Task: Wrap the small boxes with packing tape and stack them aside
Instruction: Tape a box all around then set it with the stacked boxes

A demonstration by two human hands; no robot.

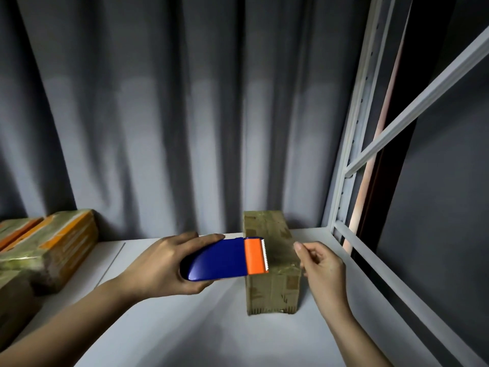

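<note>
Stack of wrapped boxes [50, 250] at far left of surface [164, 327], likely finished ones set aside, out of working area. Left hand [161, 263] curled round blue tape dispenser [219, 259], orange cutter end aimed at small box [272, 260], probably to lay next strip. Box stands mid-right on surface, glossy tape already over top and sides. Right hand [320, 263] just beside box, thumb and forefinger pinched, seemingly on clear tape end; tape itself hard to make out. No readable brand, label or writing anywhere.
</note>
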